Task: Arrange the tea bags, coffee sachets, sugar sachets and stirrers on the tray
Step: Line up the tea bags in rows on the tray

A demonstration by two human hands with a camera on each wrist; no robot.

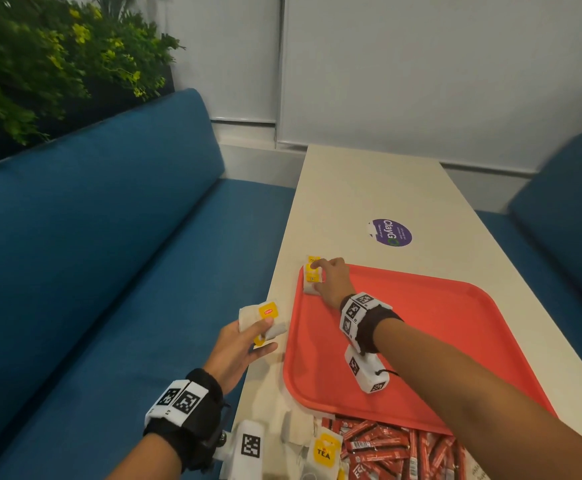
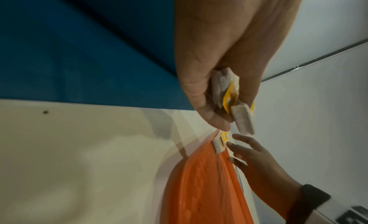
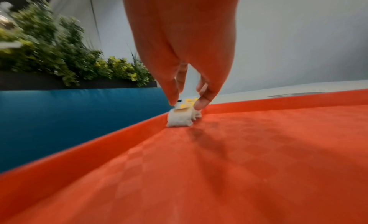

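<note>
Blue bench seat (image 1: 109, 271) runs along the tabletop's left edge. Left hand (image 1: 237, 348) hovers at that edge, just off the red tray's (image 1: 438, 341) left rim, fingers (image 1: 262, 327) curled round a small bunch of tea bags (image 1: 263, 318) with yellow tags; wrist view shows at least two in the pinch. Right hand (image 1: 331, 282) is over the tray's far-left corner, thumb and fingertips closed lightly on a little stack of tea bags in the corner (image 1: 312, 277), which rests on the tray floor against the rim; whether it is pressing or letting go, cannot tell. Progress, by my reading: early. Only that corner stack is on the tray; the rest of the tray floor shows bare. Still off the tray at the tabletop's near edge: loose tea bags (image 1: 324, 452) and a heap of red sachets (image 1: 397, 448), touching the tray's near rim. Stirrers and sugar sachets not made out. Purple round sticker (image 1: 390, 232) lies further up the tabletop, well apart. Nothing blocks the tray; the right forearm crosses it.
</note>
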